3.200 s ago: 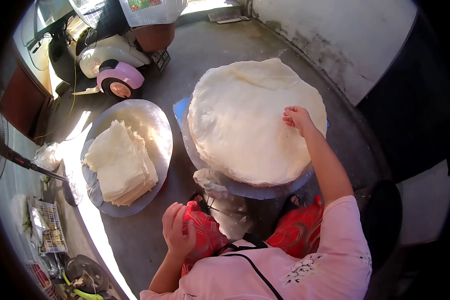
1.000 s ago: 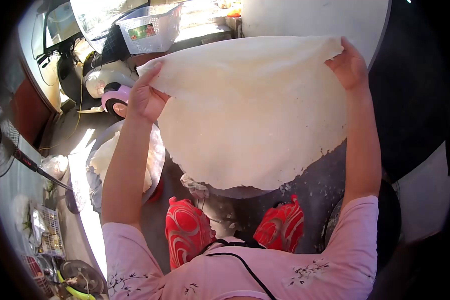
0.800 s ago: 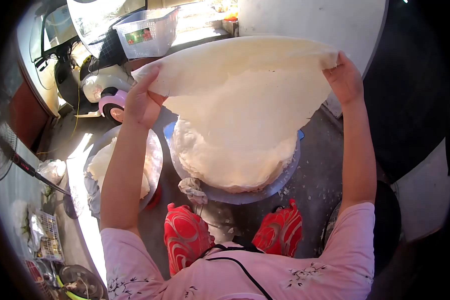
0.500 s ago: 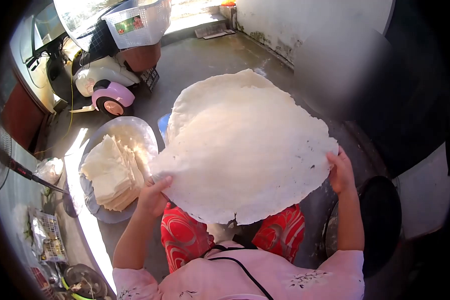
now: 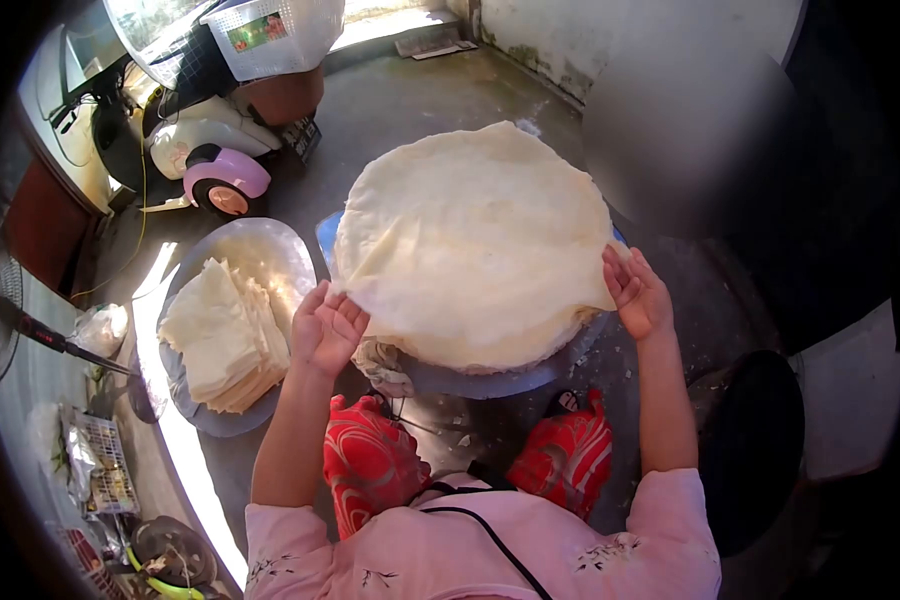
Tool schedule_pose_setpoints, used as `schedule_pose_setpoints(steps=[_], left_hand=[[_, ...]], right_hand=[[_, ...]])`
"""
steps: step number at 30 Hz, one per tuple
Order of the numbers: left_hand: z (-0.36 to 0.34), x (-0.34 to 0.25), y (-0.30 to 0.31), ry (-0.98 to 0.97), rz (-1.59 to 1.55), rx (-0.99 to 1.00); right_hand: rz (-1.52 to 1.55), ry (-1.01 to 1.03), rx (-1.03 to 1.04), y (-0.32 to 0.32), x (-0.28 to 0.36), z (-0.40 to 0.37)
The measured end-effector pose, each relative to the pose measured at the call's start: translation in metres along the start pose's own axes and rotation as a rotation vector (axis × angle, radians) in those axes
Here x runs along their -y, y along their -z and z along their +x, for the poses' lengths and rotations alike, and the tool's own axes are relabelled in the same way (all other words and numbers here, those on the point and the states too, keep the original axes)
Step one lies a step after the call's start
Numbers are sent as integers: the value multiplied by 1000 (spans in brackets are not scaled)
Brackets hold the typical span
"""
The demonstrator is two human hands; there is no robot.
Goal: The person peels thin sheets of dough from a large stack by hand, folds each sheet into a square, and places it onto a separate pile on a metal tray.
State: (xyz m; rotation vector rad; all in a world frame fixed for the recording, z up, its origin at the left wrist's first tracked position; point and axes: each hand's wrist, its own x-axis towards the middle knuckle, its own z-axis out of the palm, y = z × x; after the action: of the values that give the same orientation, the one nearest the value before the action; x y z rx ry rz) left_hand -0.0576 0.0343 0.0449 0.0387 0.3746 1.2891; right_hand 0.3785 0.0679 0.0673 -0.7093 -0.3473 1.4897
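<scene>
A large, thin, round flatbread [image 5: 480, 230] lies on top of a thick stack of similar sheets [image 5: 500, 358]. The stack rests on a round board or tray [image 5: 490, 382] in front of my knees. My left hand [image 5: 330, 328], palm up with fingers curled, is at the near left edge of the top flatbread, which creases toward my fingertips. On the right, my right hand [image 5: 638, 292] has its fingertips on the opposite edge, where the sheet stretches out to a corner. A crumpled cloth [image 5: 382, 368] sits under the stack's left side.
Folded flatbread sheets [image 5: 220, 335] are piled on a round metal tray [image 5: 280, 250] to the left. A scooter [image 5: 215, 160] stands at the back left beneath a white basket [image 5: 275, 40]. Beside my right arm is a dark round pan-like object [image 5: 760, 450].
The flatbread has come down from its raised position above my knees onto the stack. Both hands have moved inward, exposing the stack's near side and the board.
</scene>
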Motion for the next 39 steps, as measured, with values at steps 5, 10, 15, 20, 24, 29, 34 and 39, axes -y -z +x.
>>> schedule_pose_setpoints(steps=[5, 10, 15, 20, 24, 29, 34, 39], left_hand=[[29, 22, -13, -214, 204, -290], [15, 41, 23, -437, 1739, 31], [0, 35, 27, -464, 2541, 120], [-3, 19, 29, -532, 2655, 136], [7, 0, 38, -877, 2881, 76], [18, -1, -7, -1318, 2649, 100], [41, 24, -79, -1569, 2518, 122], [43, 54, -98, -1481, 2016, -122]], right_hand=[[-165, 2, -5, -5, -26, 30], [-1976, 861, 478, 7, -36, 1], [-1854, 681, 81, 52, -38, 4], [-1591, 850, -211, 67, -29, 2], [-1617, 957, -163, 19, -29, -21], [-1472, 938, 352, -55, -71, -27], [-1669, 790, 481, -126, -161, -17], [-1411, 118, 346, -168, -172, 66]])
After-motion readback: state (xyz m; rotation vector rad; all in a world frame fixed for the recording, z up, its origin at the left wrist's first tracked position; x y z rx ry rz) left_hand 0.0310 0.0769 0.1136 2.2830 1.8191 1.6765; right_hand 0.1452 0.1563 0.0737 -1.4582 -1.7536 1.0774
